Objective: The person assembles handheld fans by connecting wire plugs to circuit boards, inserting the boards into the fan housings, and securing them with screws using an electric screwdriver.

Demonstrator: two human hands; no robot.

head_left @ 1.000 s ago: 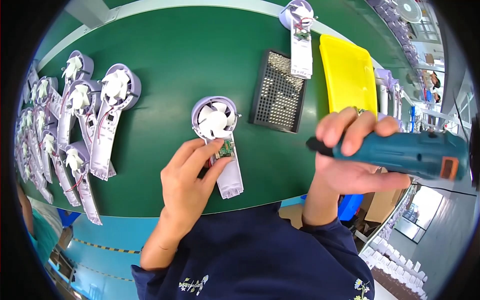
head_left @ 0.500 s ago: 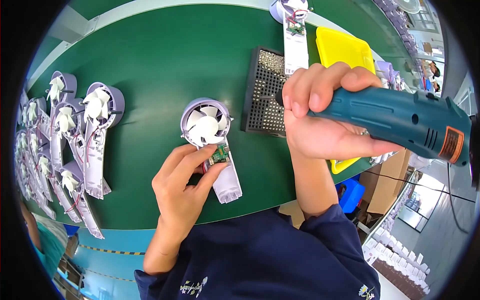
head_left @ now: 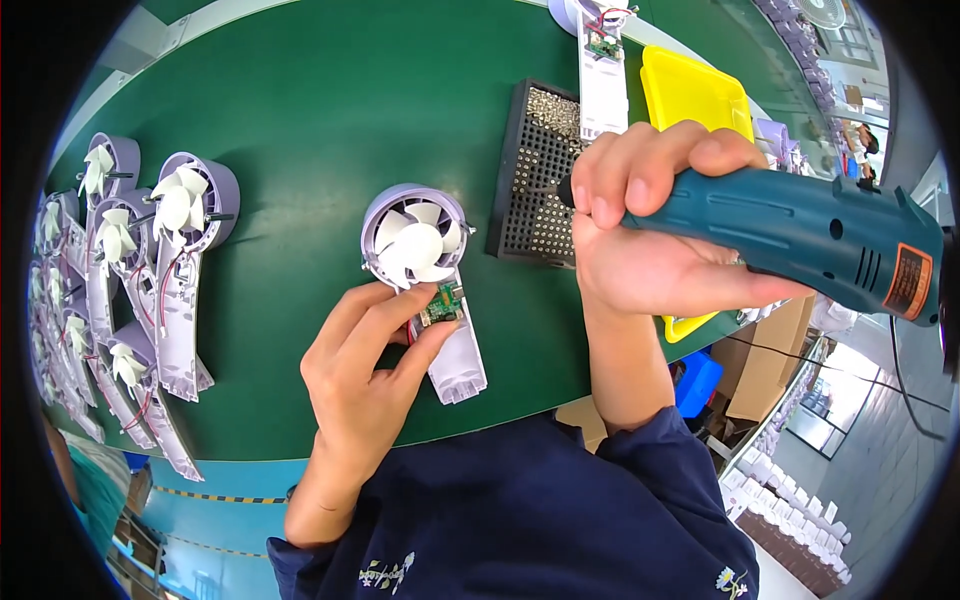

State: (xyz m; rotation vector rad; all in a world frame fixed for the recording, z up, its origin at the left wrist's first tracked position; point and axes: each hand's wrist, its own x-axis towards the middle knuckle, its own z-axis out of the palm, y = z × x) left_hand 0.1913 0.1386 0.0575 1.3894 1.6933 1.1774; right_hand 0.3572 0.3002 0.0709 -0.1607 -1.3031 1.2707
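- Where a lilac plastic fan body (head_left: pixel 457 370) lies on the green table (head_left: pixel 320 130), the left hand (head_left: pixel 360 360) pinches its green circuit board (head_left: pixel 440 307).
- The right hand (head_left: pixel 655 235) grips a teal plastic screwdriver (head_left: pixel 790 222), tip over a black perforated tray (head_left: pixel 510 170).

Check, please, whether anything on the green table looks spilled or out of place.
Slightly odd: the fan unit at the upper right overlaps the dark screw tray in this view, while the nearer unit at the left hand lies apart from it; contact is unclear. I see no spill or damage.
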